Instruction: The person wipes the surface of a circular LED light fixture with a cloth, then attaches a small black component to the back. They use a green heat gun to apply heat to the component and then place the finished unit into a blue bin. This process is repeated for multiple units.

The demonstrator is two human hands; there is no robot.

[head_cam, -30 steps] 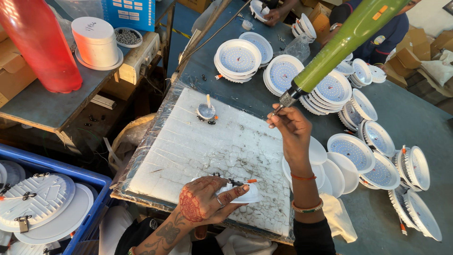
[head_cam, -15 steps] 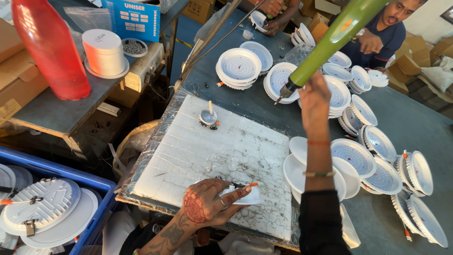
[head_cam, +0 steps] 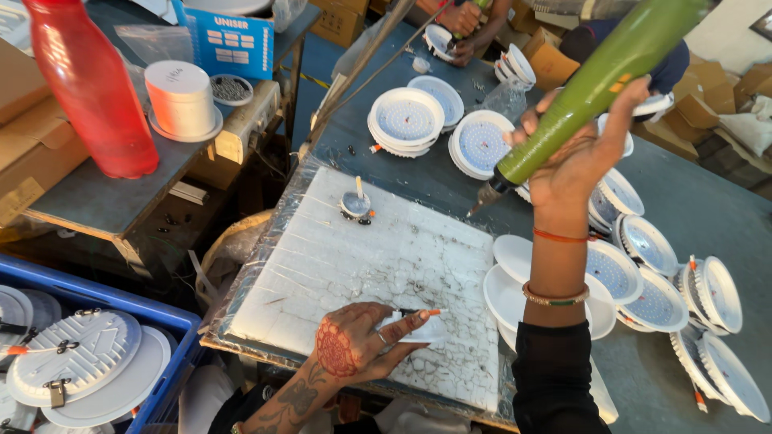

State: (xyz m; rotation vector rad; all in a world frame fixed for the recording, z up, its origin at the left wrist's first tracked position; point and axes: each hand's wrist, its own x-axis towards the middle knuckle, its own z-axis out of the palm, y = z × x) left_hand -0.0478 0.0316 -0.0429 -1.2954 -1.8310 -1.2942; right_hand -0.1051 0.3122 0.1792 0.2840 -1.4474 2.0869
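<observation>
Green driver (head_cam: 605,76) slants across the upper right of the frame, the right hand (head_cam: 581,153) clenched around its lower end, tip pointing down-left above the dark table (head_cam: 426,181). Lower centre, the left hand (head_cam: 358,345) presses a small white part (head_cam: 424,328) against the white board (head_cam: 362,265), fingers closed over it.

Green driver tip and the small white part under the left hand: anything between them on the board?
Head view: only bare, scuffed white board between green driver and white part under left hand.
</observation>
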